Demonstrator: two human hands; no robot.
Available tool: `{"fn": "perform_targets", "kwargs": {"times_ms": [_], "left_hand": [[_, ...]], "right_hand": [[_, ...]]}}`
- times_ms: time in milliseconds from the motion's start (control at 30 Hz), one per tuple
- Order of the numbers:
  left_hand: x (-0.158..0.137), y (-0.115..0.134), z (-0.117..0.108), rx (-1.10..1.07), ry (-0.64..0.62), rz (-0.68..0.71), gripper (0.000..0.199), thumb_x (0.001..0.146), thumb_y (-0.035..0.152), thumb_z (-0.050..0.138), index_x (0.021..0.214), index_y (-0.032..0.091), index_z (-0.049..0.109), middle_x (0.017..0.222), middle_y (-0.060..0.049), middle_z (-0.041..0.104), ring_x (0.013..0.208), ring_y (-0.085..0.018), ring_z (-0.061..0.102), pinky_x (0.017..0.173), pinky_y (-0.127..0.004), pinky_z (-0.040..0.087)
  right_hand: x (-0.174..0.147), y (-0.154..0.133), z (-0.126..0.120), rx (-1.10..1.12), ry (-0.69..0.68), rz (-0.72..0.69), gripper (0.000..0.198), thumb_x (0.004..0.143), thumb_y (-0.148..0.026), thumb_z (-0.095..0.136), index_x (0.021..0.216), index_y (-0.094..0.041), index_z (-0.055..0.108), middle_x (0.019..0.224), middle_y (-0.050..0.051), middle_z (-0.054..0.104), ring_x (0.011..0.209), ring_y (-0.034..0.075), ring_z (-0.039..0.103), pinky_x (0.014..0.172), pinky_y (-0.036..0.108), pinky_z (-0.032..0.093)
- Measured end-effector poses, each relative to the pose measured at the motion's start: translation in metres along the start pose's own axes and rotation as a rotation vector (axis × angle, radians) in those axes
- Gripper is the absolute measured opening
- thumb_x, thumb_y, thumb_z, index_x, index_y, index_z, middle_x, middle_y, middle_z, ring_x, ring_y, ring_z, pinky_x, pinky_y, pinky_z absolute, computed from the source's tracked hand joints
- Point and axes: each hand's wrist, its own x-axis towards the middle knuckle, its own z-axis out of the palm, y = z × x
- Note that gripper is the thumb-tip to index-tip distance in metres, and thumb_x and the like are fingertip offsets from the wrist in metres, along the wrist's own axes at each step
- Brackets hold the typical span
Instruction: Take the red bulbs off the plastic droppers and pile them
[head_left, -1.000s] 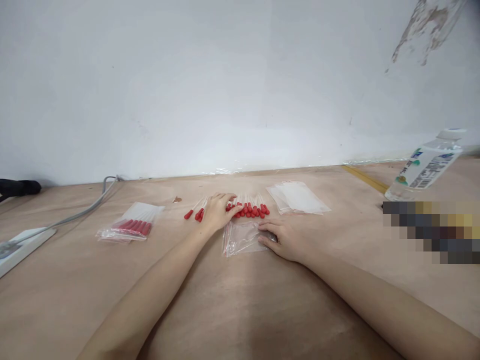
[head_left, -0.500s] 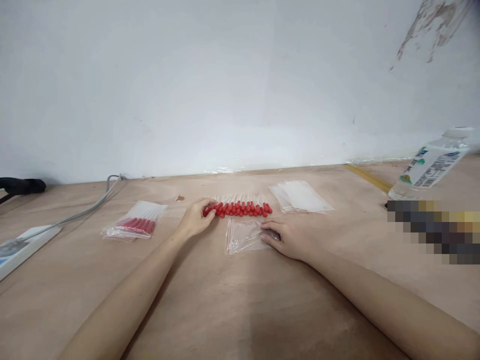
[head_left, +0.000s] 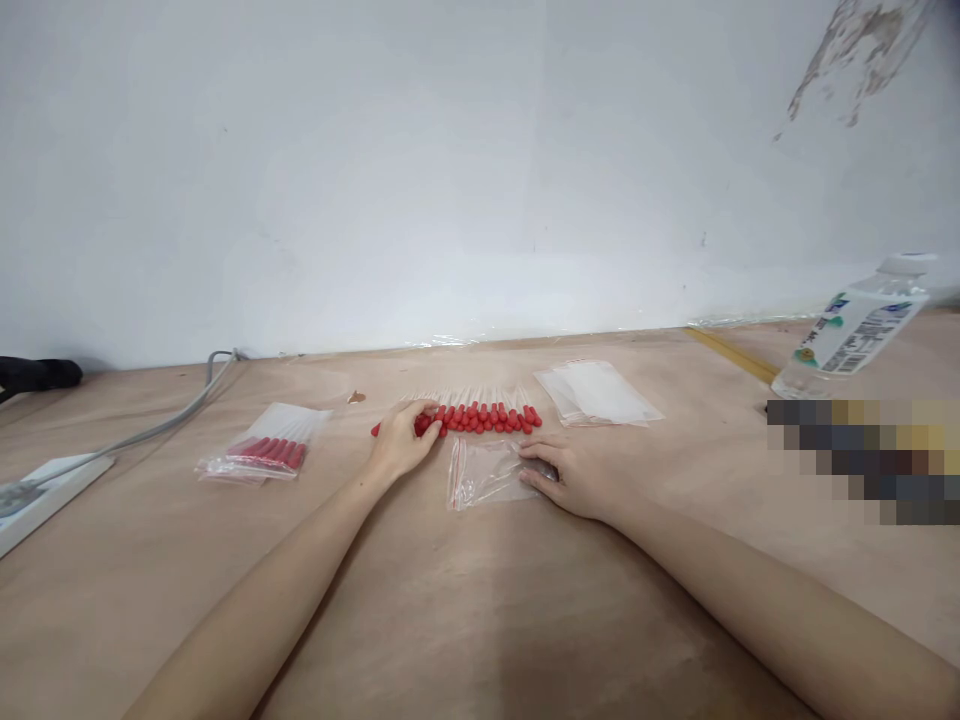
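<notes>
A row of thin pale sticks with thick red ends [head_left: 487,416] lies across the middle of the table, red ends towards me. My left hand [head_left: 403,440] is at the row's left part, thumb and fingers curled about one or more red ends; its fingers partly hide them. One red end shows just left of that hand. In front of the row a clear zip bag [head_left: 484,475] lies flat, its red-lined edge to the left. My right hand [head_left: 576,475] holds the bag's right end under bent fingers and thumb.
To the left lie clear bags with red-ended sticks inside [head_left: 268,452]. Behind my right hand is a stack of flat bags [head_left: 598,392]. A tilted bottle [head_left: 851,335], a yellow strip [head_left: 731,355] and a blurred-out thing are right. A grey cable [head_left: 172,412] runs left to a white block [head_left: 67,500].
My left hand has shifted slightly right along the row, and a red end now shows on its left. My right hand stays on the bag.
</notes>
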Motion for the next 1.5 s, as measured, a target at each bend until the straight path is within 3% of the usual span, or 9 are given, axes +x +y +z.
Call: {"fn": "perform_targets", "kwargs": {"times_ms": [233, 300, 433, 600, 733, 867, 1133, 1367, 1500], "left_hand": [[-0.022, 0.016, -0.001, -0.109, 0.198, 0.171, 0.022, 0.082, 0.029, 0.051, 0.099, 0.019, 0.060, 0.101, -0.007, 0.060, 0.099, -0.019, 0.054, 0.090, -0.035, 0.042], [-0.036, 0.023, -0.005, -0.166, 0.095, 0.274, 0.024, 0.084, 0.026, 0.047, 0.104, 0.019, 0.059, 0.109, -0.007, 0.059, 0.107, -0.019, 0.050, 0.096, -0.036, 0.039], [-0.062, 0.033, -0.018, -0.122, -0.328, 0.415, 0.038, 0.086, 0.029, 0.044, 0.124, 0.024, 0.047, 0.133, -0.006, 0.044, 0.127, -0.021, 0.032, 0.105, -0.041, 0.030], [-0.074, 0.030, -0.026, -0.034, -0.525, 0.270, 0.043, 0.089, 0.036, 0.040, 0.131, 0.029, 0.038, 0.139, -0.003, 0.035, 0.129, -0.022, 0.029, 0.107, -0.047, 0.022], [-0.073, 0.026, -0.026, -0.123, -0.373, 0.125, 0.036, 0.089, 0.033, 0.037, 0.123, 0.024, 0.047, 0.127, -0.006, 0.048, 0.117, -0.019, 0.044, 0.100, -0.039, 0.034], [-0.072, 0.026, -0.027, -0.171, -0.247, -0.088, 0.027, 0.085, 0.041, 0.043, 0.090, 0.018, 0.057, 0.092, -0.005, 0.057, 0.081, -0.016, 0.055, 0.073, -0.031, 0.046], [-0.074, 0.030, -0.020, -0.375, -0.388, -0.053, 0.025, 0.067, 0.042, 0.068, 0.068, 0.018, 0.062, 0.095, -0.004, 0.051, 0.098, -0.019, 0.048, 0.088, -0.034, 0.038], [-0.063, 0.016, -0.027, -0.493, -0.486, -0.117, 0.025, 0.059, 0.037, 0.073, 0.059, 0.015, 0.061, 0.092, -0.005, 0.051, 0.088, -0.018, 0.052, 0.078, -0.031, 0.041], [-0.062, 0.007, -0.032, -0.475, -0.355, -0.112, 0.025, 0.069, 0.039, 0.066, 0.066, 0.016, 0.057, 0.085, -0.003, 0.056, 0.081, -0.016, 0.055, 0.075, -0.030, 0.042]], "right_hand": [[-0.001, 0.001, 0.001, 0.013, -0.010, 0.010, 0.028, 0.082, -0.032, 0.052, 0.106, -0.021, 0.060, 0.109, 0.005, 0.062, 0.104, 0.020, 0.055, 0.092, 0.037, 0.044], [-0.001, 0.000, -0.002, 0.007, -0.038, 0.000, 0.030, 0.082, -0.033, 0.052, 0.109, -0.021, 0.059, 0.111, 0.005, 0.061, 0.106, 0.020, 0.053, 0.093, 0.036, 0.043], [0.001, -0.002, -0.012, -0.027, -0.127, -0.047, 0.036, 0.083, -0.037, 0.049, 0.115, -0.022, 0.056, 0.119, 0.004, 0.057, 0.112, 0.020, 0.050, 0.097, 0.037, 0.039], [0.002, -0.002, -0.025, -0.044, -0.248, -0.085, 0.047, 0.083, -0.048, 0.045, 0.121, -0.021, 0.052, 0.126, 0.005, 0.052, 0.116, 0.022, 0.047, 0.097, 0.038, 0.038], [0.002, -0.001, -0.026, -0.039, -0.246, -0.074, 0.045, 0.083, -0.047, 0.046, 0.119, -0.022, 0.054, 0.125, 0.004, 0.052, 0.115, 0.022, 0.047, 0.098, 0.038, 0.037], [0.000, 0.000, -0.022, -0.042, -0.212, -0.062, 0.042, 0.082, -0.045, 0.048, 0.117, -0.023, 0.055, 0.124, 0.005, 0.053, 0.115, 0.023, 0.048, 0.098, 0.040, 0.037], [-0.001, 0.001, -0.019, -0.063, -0.159, -0.070, 0.041, 0.083, -0.043, 0.046, 0.117, -0.020, 0.056, 0.123, 0.006, 0.054, 0.115, 0.022, 0.048, 0.097, 0.038, 0.038], [0.000, -0.001, -0.022, -0.055, -0.200, -0.053, 0.042, 0.082, -0.045, 0.048, 0.117, -0.024, 0.055, 0.123, 0.004, 0.054, 0.115, 0.022, 0.047, 0.098, 0.039, 0.037], [0.000, 0.004, -0.026, -0.041, -0.204, -0.065, 0.045, 0.080, -0.045, 0.052, 0.120, -0.025, 0.053, 0.128, 0.004, 0.049, 0.117, 0.023, 0.045, 0.097, 0.040, 0.037]]}}
